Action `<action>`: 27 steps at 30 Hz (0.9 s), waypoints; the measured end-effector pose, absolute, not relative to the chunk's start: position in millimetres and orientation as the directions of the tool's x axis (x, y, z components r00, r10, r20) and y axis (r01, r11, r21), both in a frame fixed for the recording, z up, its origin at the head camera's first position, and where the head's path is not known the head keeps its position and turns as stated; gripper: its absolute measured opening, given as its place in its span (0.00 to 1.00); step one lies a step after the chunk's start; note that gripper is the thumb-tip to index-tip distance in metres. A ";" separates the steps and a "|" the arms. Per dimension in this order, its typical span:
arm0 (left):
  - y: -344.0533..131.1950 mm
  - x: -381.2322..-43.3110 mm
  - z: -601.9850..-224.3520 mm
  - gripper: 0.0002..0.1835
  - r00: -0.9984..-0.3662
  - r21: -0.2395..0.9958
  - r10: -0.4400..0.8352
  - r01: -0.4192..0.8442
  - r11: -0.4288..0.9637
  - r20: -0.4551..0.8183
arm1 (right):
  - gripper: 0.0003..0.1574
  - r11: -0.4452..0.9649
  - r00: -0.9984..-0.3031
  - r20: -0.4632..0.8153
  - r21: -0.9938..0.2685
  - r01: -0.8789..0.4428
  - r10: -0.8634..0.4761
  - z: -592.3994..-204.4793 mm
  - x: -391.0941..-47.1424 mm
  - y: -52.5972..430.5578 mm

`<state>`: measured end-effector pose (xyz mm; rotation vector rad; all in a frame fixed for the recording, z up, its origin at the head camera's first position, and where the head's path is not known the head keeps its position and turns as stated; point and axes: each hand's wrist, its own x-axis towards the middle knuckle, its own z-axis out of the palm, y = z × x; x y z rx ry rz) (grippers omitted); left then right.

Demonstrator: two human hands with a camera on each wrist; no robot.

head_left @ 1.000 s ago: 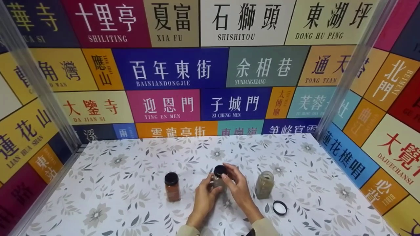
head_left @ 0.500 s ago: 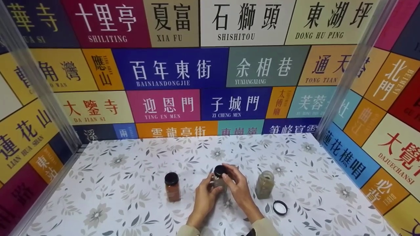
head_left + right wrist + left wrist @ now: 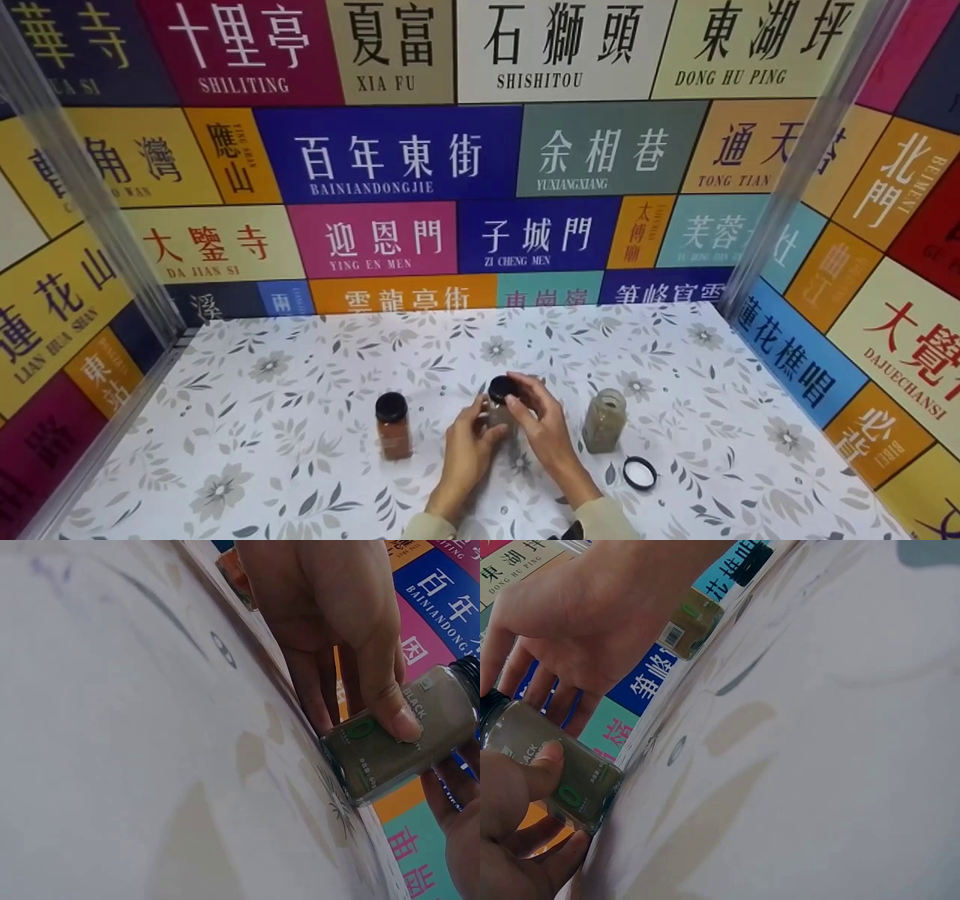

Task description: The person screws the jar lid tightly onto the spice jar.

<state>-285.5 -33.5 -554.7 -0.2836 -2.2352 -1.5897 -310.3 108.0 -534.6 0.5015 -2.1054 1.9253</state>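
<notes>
A square glass spice jar [image 3: 442,709] of grey-brown powder, labelled "BLACK", stands upright on the table between both hands. My left hand [image 3: 466,442] grips its body, the thumb across the label, as the left wrist view shows. Around the black lid [image 3: 501,388] on top curl the fingers and thumb of my right hand [image 3: 547,427]. To the right is an uncapped jar [image 3: 606,426] of similar powder, its mouth bare. A black lid [image 3: 640,474] with a white inside lies in front of that jar. Left of my hands, a capped jar [image 3: 394,439] holds orange-brown powder.
A white cloth with grey flowers and leaves covers the table [image 3: 300,420]. Colourful sign panels [image 3: 390,154] wall it in at the back and both sides, with clear corner strips [image 3: 780,176] at the two back corners.
</notes>
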 end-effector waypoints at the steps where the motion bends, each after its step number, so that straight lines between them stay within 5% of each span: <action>1: -33.7 -285.4 -554.6 0.30 -0.905 0.861 -0.056 0.380 0.338 0.421 | 0.24 0.072 -0.912 0.402 -0.910 -0.408 -0.086 -534.7 -310.4 107.9; 27: -33.1 -285.4 -552.4 0.31 -0.906 0.861 -0.069 0.371 0.347 0.419 | 0.24 0.051 -0.907 0.411 -0.908 -0.416 -0.091 -534.0 -310.9 107.7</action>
